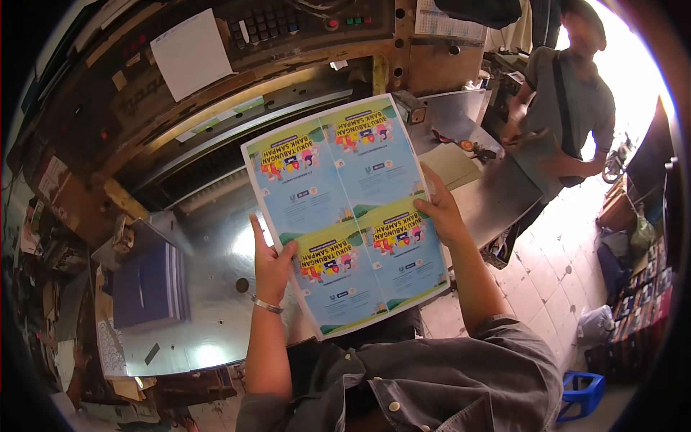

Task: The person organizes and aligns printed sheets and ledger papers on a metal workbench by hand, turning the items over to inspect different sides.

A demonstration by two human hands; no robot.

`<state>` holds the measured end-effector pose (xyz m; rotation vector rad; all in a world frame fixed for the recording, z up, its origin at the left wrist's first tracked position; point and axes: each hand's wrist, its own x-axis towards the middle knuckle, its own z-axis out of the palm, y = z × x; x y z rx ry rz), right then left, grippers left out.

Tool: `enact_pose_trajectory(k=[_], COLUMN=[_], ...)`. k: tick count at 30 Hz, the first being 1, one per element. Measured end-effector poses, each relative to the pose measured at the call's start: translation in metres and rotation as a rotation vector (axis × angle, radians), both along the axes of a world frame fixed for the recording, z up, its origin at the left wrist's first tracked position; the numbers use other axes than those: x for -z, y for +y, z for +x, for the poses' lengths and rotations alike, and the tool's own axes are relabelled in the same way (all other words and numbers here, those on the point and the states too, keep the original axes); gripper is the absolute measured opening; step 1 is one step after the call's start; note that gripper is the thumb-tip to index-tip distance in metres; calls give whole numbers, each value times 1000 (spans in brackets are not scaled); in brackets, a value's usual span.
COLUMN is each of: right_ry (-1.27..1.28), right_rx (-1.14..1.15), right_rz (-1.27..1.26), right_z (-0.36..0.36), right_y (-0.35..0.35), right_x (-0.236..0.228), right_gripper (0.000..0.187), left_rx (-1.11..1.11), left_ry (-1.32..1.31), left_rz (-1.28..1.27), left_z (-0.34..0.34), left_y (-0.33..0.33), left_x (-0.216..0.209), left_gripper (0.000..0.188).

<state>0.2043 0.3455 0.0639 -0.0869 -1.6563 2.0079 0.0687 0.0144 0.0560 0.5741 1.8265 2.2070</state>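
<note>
A dark grey shirt [432, 381] is filling the lower edge, with two forearms reaching out from it; one bracelet [266, 305] is circling the left wrist; both hands are holding one printed sheet, the left hand [272, 277] pinching its left edge with the thumb on the face and a finger pointing forward, the right hand [443, 212] gripping its right edge, thumb also on top; the printed sheet [353, 205] is hovering over the near part of the bench, its long axis running away from the person, the far end leaning left; four matching panels are showing, two by two, their lettering standing upside down to the wearer; whether more sheets are lying beneath, I cannot tell.

Under it the metal bench [209, 317] is shining; one dark blue stack [144, 295] is resting at left, one slim pen-like thing lying on it; beige paper [452, 169] is lying at right; one blue stool [581, 396] is standing on the floor at lower right; farther off, one white paper [191, 54] is resting on the machine's panel [309, 43], and one co-worker [579, 101] is standing at right.
</note>
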Motion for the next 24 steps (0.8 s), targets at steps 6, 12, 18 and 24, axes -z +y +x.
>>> enact_pose_trajectory(k=[6, 12, 18, 24], right_ry=[9, -128, -88, 44], right_rx=[-9, -1, -72, -103], right_rz=[-13, 118, 103, 80], right_z=[4, -4, -4, 3], right_y=[-10, -3, 3, -10], right_x=[-13, -12, -27, -51], right_gripper=[82, 44, 42, 51], left_rx=[-41, -12, 76, -14], left_ry=[63, 69, 33, 153], left_rz=[-46, -65, -134, -141], left_z=[5, -13, -16, -1], left_y=[-7, -26, -33, -38], left_x=[-27, -28, -47, -59], left_gripper=[100, 59, 42, 47])
